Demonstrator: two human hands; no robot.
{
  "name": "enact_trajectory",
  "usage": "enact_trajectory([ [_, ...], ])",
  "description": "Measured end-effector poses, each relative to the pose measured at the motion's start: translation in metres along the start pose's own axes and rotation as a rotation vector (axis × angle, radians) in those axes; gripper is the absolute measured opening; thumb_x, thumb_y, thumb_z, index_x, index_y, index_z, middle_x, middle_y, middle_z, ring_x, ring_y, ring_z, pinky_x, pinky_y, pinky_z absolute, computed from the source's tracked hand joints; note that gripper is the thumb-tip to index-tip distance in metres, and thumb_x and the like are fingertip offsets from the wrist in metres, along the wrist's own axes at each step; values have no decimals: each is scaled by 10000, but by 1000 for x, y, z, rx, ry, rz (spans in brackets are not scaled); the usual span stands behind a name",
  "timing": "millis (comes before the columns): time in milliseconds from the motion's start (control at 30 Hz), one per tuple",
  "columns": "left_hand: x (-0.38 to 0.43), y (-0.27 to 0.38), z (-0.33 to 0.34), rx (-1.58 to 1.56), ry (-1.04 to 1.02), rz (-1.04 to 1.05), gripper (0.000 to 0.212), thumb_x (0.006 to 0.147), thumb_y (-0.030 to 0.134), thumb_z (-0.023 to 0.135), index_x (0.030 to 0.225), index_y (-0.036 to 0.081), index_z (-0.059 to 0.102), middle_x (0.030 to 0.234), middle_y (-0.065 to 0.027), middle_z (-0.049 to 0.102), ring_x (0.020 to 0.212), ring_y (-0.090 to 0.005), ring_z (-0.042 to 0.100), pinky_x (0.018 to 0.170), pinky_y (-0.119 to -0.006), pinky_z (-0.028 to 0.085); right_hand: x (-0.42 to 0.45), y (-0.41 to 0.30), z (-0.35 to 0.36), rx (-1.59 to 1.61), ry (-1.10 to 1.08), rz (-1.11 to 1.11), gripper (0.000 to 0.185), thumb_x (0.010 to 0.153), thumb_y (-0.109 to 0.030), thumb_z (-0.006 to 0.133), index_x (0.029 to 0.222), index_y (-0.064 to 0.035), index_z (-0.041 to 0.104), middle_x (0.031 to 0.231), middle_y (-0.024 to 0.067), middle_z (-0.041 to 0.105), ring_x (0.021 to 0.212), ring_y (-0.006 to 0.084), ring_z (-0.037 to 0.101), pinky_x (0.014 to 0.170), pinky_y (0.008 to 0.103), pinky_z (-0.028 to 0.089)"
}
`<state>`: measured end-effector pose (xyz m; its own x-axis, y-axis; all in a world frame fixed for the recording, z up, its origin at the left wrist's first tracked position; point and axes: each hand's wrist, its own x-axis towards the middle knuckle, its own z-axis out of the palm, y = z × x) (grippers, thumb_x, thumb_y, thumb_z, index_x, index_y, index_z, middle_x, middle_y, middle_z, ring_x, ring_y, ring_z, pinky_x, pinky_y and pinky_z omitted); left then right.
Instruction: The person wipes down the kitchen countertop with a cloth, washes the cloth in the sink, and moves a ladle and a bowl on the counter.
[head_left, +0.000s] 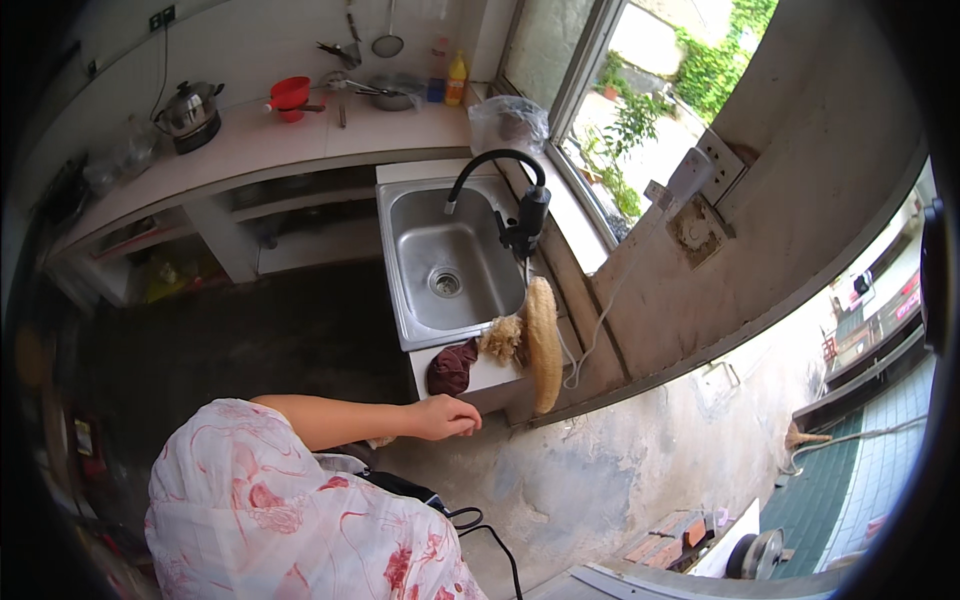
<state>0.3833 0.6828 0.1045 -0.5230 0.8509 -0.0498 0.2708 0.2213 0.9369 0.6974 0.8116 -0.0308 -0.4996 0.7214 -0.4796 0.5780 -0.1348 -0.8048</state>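
Note:
My left hand (448, 418) hangs in front of the sink's near edge, its fingers curled together and nothing seen in it. Close above it, a crumpled dark maroon cloth (451, 367) lies on the white ledge. Beside the cloth is a tan, frayed fibrous scrubber (502, 337). A long dried loofah gourd (543, 345) rests at the ledge's right end, its lower end sticking out past the ledge. The stainless steel sink (459, 247) holds nothing visible, and a black curved faucet (531, 210) reaches over it. My right hand is out of view.
A long counter (247, 150) with open shelves carries a steel pot (187, 112), red plastic strainers (290, 94), a pan (391, 97) and a yellow bottle (456, 79). Right of the sink are a window and wall sockets (724, 169) with a hanging white cord (600, 319). A black cable (499, 536) runs near my waist.

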Motion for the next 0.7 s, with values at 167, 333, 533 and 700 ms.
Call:
enact_trajectory([
  [167,-60,-37,-39,-186,311,-146,167,838,112,455,889,22,585,728,-51,622,645,-107,599,618,-247,483,5,-19,-3,-36,-65,-54,318,864,-275,487,970,22,530,765,111,597,628,177,567,563,287,473],
  [333,-129,-53,-90,-245,488,-194,176,866,101,443,911,-5,576,778,-61,617,669,-110,594,636,-241,484,-1,-47,20,-107,-138,-111,333,867,-283,482,990,24,524,786,113,598,645,181,570,578,293,479],
  [533,-255,-124,-162,-380,762,-236,151,865,65,433,903,-6,560,774,-91,612,601,-138,609,564,-242,489,-29,-92,84,-186,-186,-147,352,871,-292,477,1014,28,518,810,117,600,666,185,574,596,300,486],
  [700,-351,-169,-227,-397,989,-260,135,863,70,446,887,-11,551,719,-83,598,545,-124,586,506,-237,481,-28,-118,161,-78,-322,-208,341,871,-278,489,1025,26,521,860,135,595,704,193,582,627,309,499],
])
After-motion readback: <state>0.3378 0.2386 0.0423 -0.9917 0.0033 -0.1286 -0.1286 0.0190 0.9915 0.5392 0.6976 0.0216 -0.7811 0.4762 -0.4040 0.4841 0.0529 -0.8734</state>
